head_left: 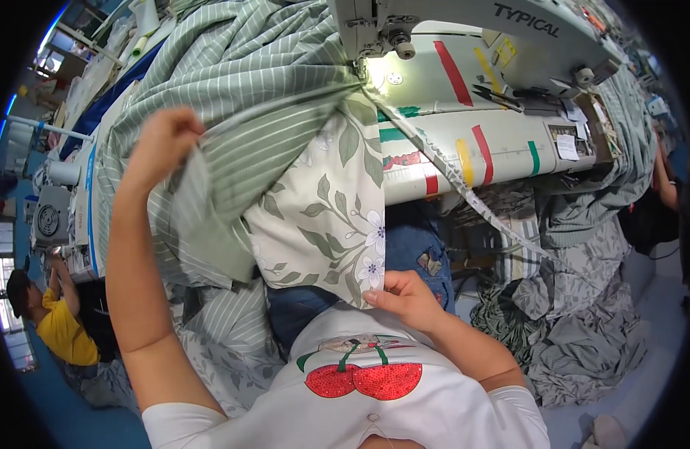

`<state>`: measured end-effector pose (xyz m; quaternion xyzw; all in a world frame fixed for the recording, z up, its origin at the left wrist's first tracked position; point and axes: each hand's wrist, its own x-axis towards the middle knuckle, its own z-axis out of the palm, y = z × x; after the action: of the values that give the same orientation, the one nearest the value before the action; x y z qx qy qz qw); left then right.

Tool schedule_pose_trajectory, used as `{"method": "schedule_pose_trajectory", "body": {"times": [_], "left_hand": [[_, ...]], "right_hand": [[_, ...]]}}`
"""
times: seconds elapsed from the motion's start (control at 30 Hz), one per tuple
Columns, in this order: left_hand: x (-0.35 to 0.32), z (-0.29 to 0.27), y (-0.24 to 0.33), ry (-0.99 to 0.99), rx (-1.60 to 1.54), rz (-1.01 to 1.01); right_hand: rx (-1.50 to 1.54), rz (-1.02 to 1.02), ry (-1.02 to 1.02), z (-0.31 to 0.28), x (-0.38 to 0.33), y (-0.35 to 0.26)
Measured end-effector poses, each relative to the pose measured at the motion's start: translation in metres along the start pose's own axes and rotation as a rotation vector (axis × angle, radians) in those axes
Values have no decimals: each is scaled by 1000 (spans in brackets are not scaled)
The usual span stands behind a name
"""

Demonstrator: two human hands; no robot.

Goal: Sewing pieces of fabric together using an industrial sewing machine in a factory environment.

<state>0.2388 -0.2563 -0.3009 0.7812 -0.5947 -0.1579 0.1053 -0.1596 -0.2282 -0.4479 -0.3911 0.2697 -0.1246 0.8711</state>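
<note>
- Head cam: left hand [163, 142] is raised and closed on the striped green fabric [232, 97], lifting it off the table.
- Right hand [405, 295] pinches the lower edge of the leaf-print panel [330, 209] near the lap.
- Both fabrics run up under the sewing machine [450, 22]; needle area is hard to see.
- Fabric piles [577, 314] crowd the right side.
</note>
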Motion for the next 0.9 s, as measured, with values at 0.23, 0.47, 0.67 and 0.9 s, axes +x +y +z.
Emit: {"method": "schedule_pose_trajectory", "body": {"times": [0.23,0.47,0.67,0.9], "left_hand": [[-103,70,146,-89,251,447],[-120,194,126,290,-38,595],[-115,199,139,387,-120,664],[-120,214,141,357,-172,677]], "right_hand": [[260,61,-93,12,-3,-19],[-787,-488,322,-28,-7,-32],[-1215,-614,1033,-75,6,-56],[-1410,-771,566,0,-59,-32]]}}
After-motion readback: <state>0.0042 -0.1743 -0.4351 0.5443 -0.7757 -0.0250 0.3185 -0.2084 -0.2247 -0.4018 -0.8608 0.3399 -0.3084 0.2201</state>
